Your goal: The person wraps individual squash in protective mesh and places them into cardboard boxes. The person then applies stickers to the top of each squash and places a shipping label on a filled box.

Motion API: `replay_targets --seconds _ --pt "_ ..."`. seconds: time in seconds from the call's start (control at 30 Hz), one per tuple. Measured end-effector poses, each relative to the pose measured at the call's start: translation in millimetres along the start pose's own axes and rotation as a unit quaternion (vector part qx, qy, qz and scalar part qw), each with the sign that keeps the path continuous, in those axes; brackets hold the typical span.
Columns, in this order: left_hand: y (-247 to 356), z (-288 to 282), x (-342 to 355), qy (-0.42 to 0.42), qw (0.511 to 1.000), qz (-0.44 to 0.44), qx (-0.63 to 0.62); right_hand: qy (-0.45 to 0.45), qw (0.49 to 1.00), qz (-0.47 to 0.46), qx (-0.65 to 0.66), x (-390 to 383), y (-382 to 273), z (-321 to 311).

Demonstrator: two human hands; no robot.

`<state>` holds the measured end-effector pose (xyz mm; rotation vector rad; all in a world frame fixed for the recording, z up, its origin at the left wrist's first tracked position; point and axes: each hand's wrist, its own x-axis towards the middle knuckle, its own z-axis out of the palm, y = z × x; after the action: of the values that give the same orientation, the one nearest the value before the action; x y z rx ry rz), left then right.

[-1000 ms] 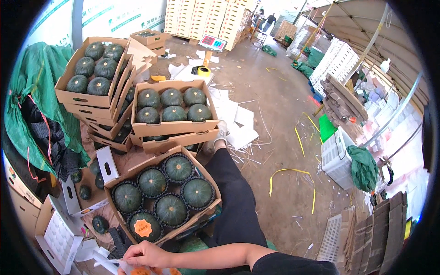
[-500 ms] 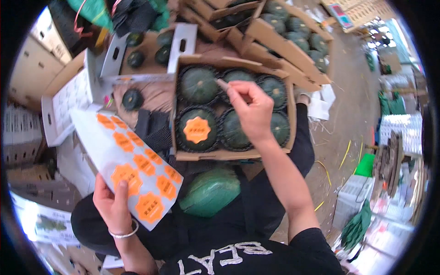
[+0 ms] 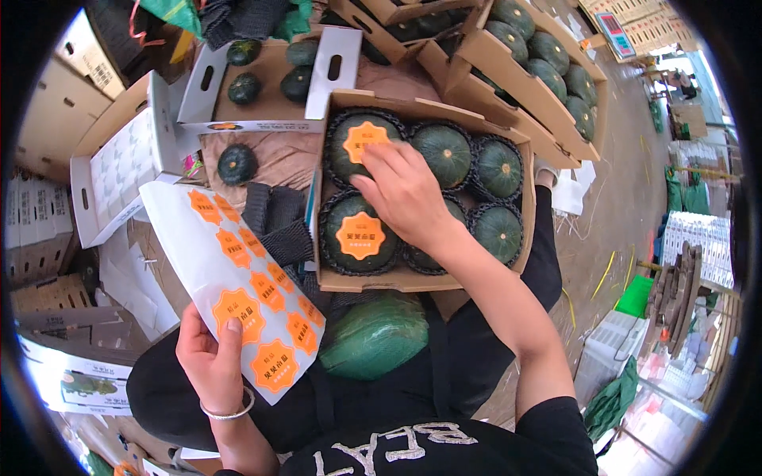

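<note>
My left hand (image 3: 213,349) pinches a white sheet of stickers (image 3: 202,270) by its lower left edge, thumb on top. Orange scalloped labels cover part of the sheet. In front of me, a cardboard box (image 3: 413,279) holds several dark green pumpkins, each in black netting. My right hand (image 3: 405,190) reaches over the box, its fingers laid on an orange sticker (image 3: 365,141) on the far-left pumpkin (image 3: 340,165). The near-left pumpkin (image 3: 337,214) bears the same kind of orange sticker. My right hand and wrist partly cover the near-middle pumpkin.
Left of the box lie a loose small pumpkin (image 3: 237,164) and dark netting (image 3: 274,230). Beyond are a white carton (image 3: 340,67) with small pumpkins and, at far right, another box (image 3: 508,103) of pumpkins. A green wrapped bundle (image 3: 377,337) rests at my lap.
My right hand has moved left and down onto the far-left pumpkin, where an orange sticker now shows. Its pinch has loosened into extended fingers. My left hand still holds the sheet.
</note>
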<state>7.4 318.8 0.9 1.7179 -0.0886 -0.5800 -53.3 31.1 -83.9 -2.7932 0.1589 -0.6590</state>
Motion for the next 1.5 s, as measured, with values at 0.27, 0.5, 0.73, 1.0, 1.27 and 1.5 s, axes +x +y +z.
replay_targets --seconds 0.27,0.5,0.73,1.0,1.27,1.5 --pt "-11.0 9.3 13.0 -0.106 0.974 0.086 0.179 -0.225 0.96 0.163 -0.027 20.7 -21.4 3.2" --pt "0.7 31.0 -17.1 -0.145 0.959 0.122 0.211 0.007 0.911 0.008 0.412 -49.4 -132.1 -35.6" --pt "6.4 32.4 -33.0 -0.285 0.926 0.181 0.17 0.082 0.854 0.133 0.497 -68.5 -137.8 -59.2" --pt "12.2 27.0 -66.6 -0.328 0.927 0.057 0.172 0.011 0.664 0.388 0.639 -104.7 -122.0 -81.2" --pt "18.8 -21.2 -53.6 -0.108 0.992 -0.008 0.067 0.223 0.902 0.311 0.198 -136.6 -37.3 -102.3" --pt "14.1 -14.9 -42.4 -0.095 0.995 0.016 0.022 0.07 0.993 0.089 0.035 -132.7 -9.0 -61.9"
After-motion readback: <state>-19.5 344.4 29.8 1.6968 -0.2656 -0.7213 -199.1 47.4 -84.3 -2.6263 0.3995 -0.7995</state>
